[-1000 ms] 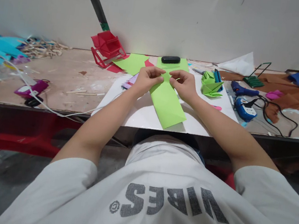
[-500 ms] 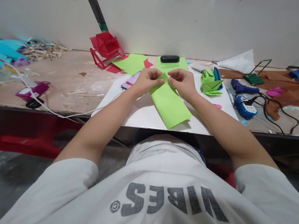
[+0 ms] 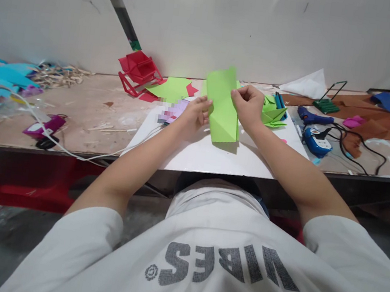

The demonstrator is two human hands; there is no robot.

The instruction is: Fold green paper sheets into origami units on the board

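Observation:
A folded sheet of light-green paper (image 3: 222,106) is held up over a white board (image 3: 179,156), its long side running away from me. My right hand (image 3: 249,106) pinches the sheet's right edge between thumb and fingers. Beside the left edge is my left hand (image 3: 197,112), fingers apart and loosely bent, the fingertips close to the paper; whether they touch it I cannot tell. A folded green paper piece (image 3: 273,116) sits just right of my right hand, partly hidden by it. Left of my left hand lies a purple item (image 3: 178,110), partly blurred out.
A red miniature chair (image 3: 138,68) and green paper scraps (image 3: 172,87) are at the back left. On the right lie a blue glue gun (image 3: 313,116), a blue power socket (image 3: 318,142) and black cable. A white cord (image 3: 67,152) crosses the table's front edge at left.
The green sheet has been turned and raised, its far end now higher. My left hand has let go of the far tip and moved down toward me; my right hand now grips the right edge.

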